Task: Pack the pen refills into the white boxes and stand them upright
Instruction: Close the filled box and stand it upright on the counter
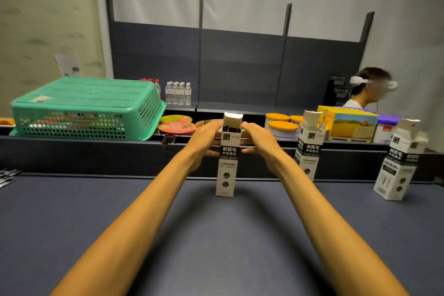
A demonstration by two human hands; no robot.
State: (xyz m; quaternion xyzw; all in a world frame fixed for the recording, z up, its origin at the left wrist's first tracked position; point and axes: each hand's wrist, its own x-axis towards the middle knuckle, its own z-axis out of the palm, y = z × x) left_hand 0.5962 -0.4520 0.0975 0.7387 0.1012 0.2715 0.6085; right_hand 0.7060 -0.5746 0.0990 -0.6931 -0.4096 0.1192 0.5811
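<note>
Standing the middle white box upright on the table (96, 211).
The middle white box (227, 166) stood mid-table, flap open; left hand (204, 138) and right hand (260, 140) flanked it, fingers nearly straight, steadying. Next probably: let go gently.

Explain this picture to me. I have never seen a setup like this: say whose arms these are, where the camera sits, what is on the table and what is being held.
There is no machine: a person wears a camera on the head, so you look down along their own arms. The left hand and right hand touch the sides of a tall white box, open at the top, standing upright on the dark blue table. Two more open white boxes stand to the right. Behind are a green basket, water bottles and another person wearing a headset.
</note>
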